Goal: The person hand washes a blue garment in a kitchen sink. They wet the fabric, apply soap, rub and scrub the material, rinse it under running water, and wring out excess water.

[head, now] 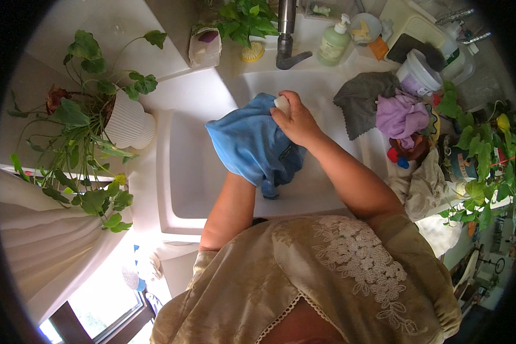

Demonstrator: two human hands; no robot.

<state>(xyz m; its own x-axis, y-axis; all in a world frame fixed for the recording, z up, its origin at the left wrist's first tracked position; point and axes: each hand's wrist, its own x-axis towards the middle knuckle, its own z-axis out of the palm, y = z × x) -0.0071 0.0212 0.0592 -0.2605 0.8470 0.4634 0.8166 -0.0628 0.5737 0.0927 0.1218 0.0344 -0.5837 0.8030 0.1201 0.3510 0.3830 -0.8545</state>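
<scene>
A blue cloth garment (253, 133) with a dark label drapes over my left hand, which is hidden beneath it. Only my left forearm (230, 204) shows, coming out from under the fabric's lower edge. My right hand (299, 120) grips a white bar, likely soap (282, 104), between thumb and fingers. The bar rests against the garment's upper right side. Both hands are above a white double sink (193, 172), and a twisted end of the garment hangs down towards the basin.
Behind the sink stand a faucet (286, 47), a yellow scrub brush (253, 51) and a green pump bottle (334, 41). At right lie a grey cloth (363, 101), a purple cloth (402, 112) and a white tub (419, 73). A potted plant (127, 118) leans in at left.
</scene>
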